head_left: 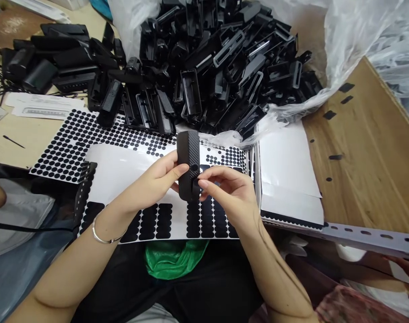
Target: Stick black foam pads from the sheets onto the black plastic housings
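My left hand (159,179) grips a black ribbed plastic part (188,157), held upright over my lap. My right hand (226,188) pinches at the lower face of the same part, thumb and forefinger pressed where a small black round pad (194,168) sits. Under both hands lies a white sheet of black sticker dots (157,222), partly peeled. A silver bangle (102,235) circles my left wrist.
A heap of black plastic parts (221,63) spills from a clear plastic bag (342,49) at the back. More parts (56,58) lie at back left. Further dot sheets (70,143) and white backing sheets (285,166) cover the wooden table (366,157). A green bag (172,258) rests in my lap.
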